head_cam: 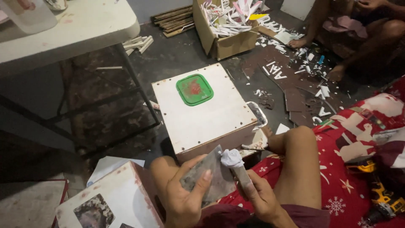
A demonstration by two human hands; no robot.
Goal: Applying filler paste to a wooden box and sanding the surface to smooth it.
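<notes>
The left hand (185, 198) is gripping a grey scraper blade (206, 177), its fingers curling behind the blade and its thumb pressing on the face. The right hand (261, 200) is closing its fingers around a stick (241, 173) tipped with white putty (231, 158), which is touching the blade's upper edge. Both are hovering just in front of a white box (206, 114) bearing a green lid (194, 89).

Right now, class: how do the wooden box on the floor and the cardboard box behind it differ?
The wooden box is closed, pale and flat-topped, with a green lid resting on it. The cardboard box is brown, open and heaped with white scraps. Both stand on the dark floor.
</notes>
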